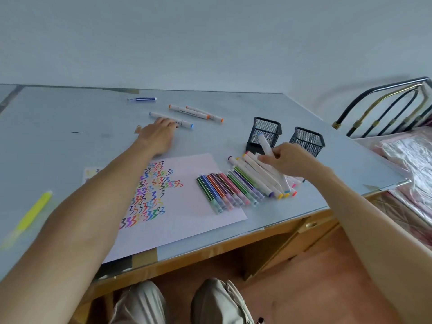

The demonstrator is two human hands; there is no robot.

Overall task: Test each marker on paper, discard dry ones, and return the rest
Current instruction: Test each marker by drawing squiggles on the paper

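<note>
- A person's knees in light trousers (pixel 177 302) sit lowest in view, under the desk (pixel 58 127), whose wooden front edge runs above them.
- A yellow marker (pixel 35 212) lies alone, blurred, on the desk's near left part.
- The white paper (pixel 198 202) lies flat near the front edge, covered on its left half with rows of coloured zigzag test strokes; the left forearm crosses over it.
- A row of thin striped markers (pixel 224 190) lies side by side, partly on the paper's right edge, touching a pile of thick white markers (pixel 259 177) just to its right.
- The right hand (pixel 289 160) rests over that pile and grips one white marker with a pale blue cap (pixel 265 145), tilted upward.
- Two black mesh pen holders (pixel 265 134) stand just behind the right hand, near each other.
- The left hand (pixel 159 135) lies farther out, fingers straight and relaxed, their tips touching a white marker with blue ends (pixel 184 123).
- Two orange-capped white markers (pixel 196 113) lie just beyond it, side by side.
- A dark blue pen (pixel 142 99) lies farthest, near the desk's back edge.
- A bed with a metal frame (pixel 385 108) stands at right.
</note>
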